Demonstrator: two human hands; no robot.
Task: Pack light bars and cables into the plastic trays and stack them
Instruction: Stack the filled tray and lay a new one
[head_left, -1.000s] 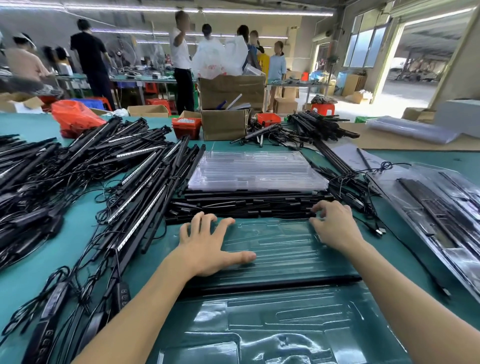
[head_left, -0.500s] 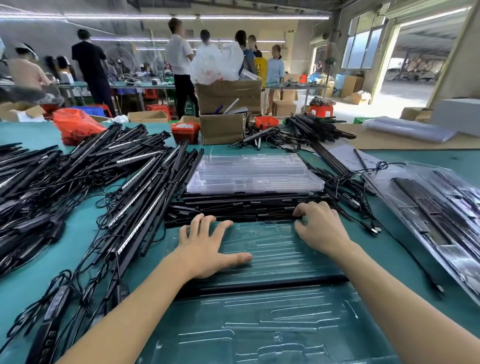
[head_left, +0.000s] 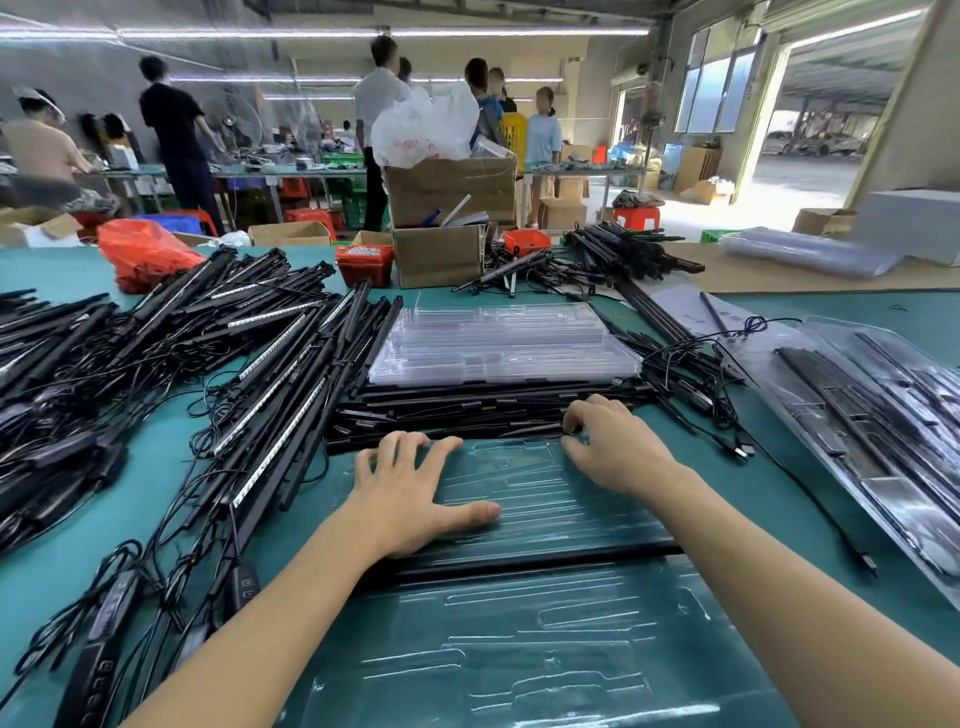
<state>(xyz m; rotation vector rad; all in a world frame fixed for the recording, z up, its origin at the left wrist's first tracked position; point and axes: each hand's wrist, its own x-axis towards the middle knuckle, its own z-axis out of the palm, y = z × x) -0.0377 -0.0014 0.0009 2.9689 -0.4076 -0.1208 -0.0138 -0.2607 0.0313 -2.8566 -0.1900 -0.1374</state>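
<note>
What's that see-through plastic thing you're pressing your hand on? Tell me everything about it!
It is a clear plastic tray, thin and shiny, moulded with long grooves and small pockets. It lies flat on the green table, open, like a twin half nearer the camera; a black bar lies between them. The left hand rests flat on it with fingers spread. The right hand reaches over its far edge toward the loose black bars just beyond.

My teal-covered table (head_left: 156, 452) carries heaps of black light bars with tangled cables (head_left: 171, 343), a stack of clear plastic trays (head_left: 498, 338) and brown cardboard boxes (head_left: 441, 254).
</note>
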